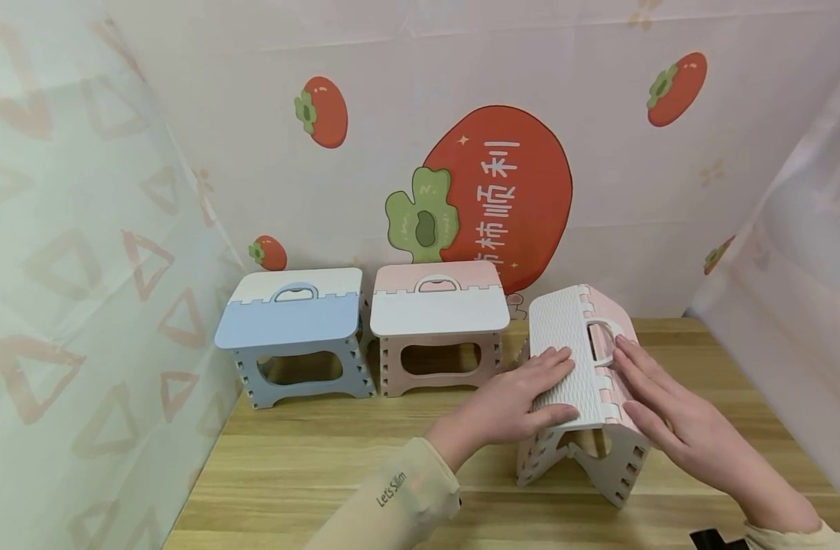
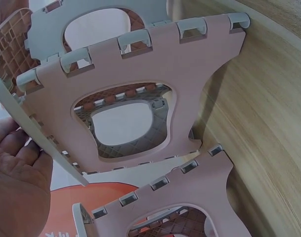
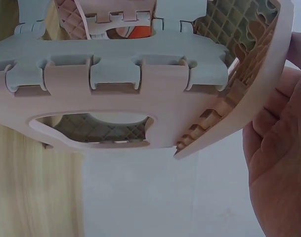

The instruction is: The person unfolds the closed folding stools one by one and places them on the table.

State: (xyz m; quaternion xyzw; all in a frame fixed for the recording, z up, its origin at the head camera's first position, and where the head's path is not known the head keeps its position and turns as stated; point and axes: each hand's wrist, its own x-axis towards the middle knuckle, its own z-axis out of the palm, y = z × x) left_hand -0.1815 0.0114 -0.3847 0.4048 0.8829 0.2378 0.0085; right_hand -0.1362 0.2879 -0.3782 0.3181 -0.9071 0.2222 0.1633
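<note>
A pink and white folding step stool point(image 1: 560, 328) stands on the right of the table, its top bent upward along the middle seam into a ridge. My left hand point(image 1: 512, 401) rests with extended fingers on the textured white half. On the pink half point(image 1: 612, 305) lies my right hand point(image 1: 688, 424), fingers straight and close to the white handle point(image 1: 601, 341). In the left wrist view, the left hand point(image 2: 19, 185) touches the edge of the top beside the pink leg panel point(image 2: 190, 64). The right wrist view has the right hand point(image 3: 279, 153) against the outer face of the other half.
A blue and white step stool point(image 1: 292, 321) and a second pink and white one point(image 1: 440, 312) stand unfolded side by side at the back left. Behind the wooden table point(image 1: 309, 466) hangs a persimmon-printed cloth point(image 1: 206, 46). A black object point(image 1: 711, 541) shows at the bottom right.
</note>
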